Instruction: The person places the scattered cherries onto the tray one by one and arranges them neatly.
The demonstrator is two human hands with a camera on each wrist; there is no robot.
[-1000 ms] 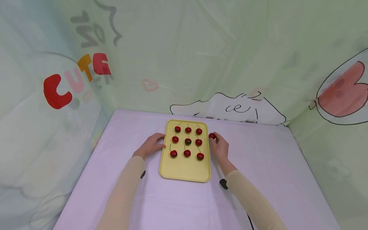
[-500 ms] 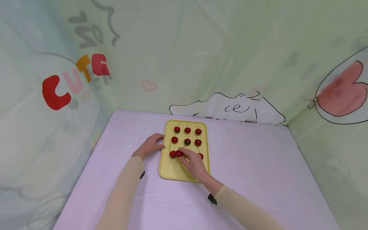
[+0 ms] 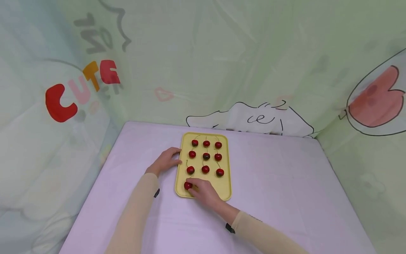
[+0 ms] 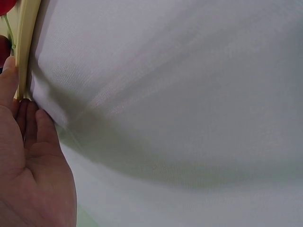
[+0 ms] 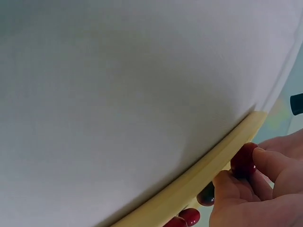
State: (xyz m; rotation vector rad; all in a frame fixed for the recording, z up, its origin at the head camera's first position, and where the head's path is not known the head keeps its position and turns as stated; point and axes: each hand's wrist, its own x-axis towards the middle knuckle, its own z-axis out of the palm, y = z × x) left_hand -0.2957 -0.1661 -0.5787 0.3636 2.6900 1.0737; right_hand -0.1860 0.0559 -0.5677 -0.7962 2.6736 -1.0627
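My right hand pinches a dark red cherry between thumb and fingers, low over the near-left corner of a yellow tray. The right wrist view shows this same cherry at the fingertips, just inside the tray's rim. Whether it touches the tray is hard to tell. At the tray's left edge, my left hand rests its fingertips and thumb against the rim. Three rows of cherries with thin stems fill the far part of the tray, among them a darker middle one.
A pale lilac cloth covers the table under the tray. Behind and to both sides hang printed fabric walls. A dark wrist-worn device sits below the right forearm.
From beside the tray's right edge, my right hand has carried the cherry left across the tray and down to its near-left corner. The left hand stays at the rim.
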